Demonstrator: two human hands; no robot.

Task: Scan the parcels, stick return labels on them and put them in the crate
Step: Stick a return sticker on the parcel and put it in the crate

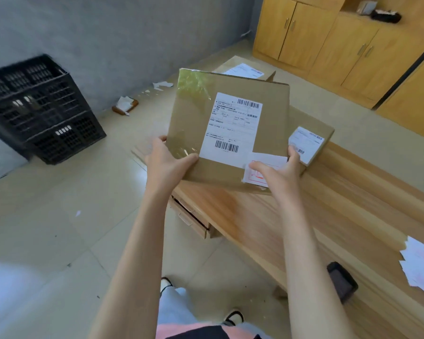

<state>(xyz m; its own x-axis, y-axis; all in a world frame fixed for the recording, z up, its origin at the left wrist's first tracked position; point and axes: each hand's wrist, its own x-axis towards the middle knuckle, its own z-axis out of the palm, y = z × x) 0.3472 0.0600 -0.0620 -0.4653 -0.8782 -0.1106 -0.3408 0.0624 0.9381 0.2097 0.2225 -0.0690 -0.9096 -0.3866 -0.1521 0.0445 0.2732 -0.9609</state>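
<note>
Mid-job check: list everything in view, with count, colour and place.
Held parcel: one, brown, raised above the table
Shipping label: one, white, on its face
Return label: one, white and red, its near right corner
Other parcels: two, brown, on the table behind it
Crate: one, black, floor at left
Scanner-like device: one, black, table, near right
Loose labels: one pile, white, table's right edge
Table: one, light wood, right
Cabinets: one row, wood, far right
Paper scraps: several, white, floor by wall
Left hand: one, grips held parcel's left edge
Right hand: one, grips its right corner, thumb on return label
</note>
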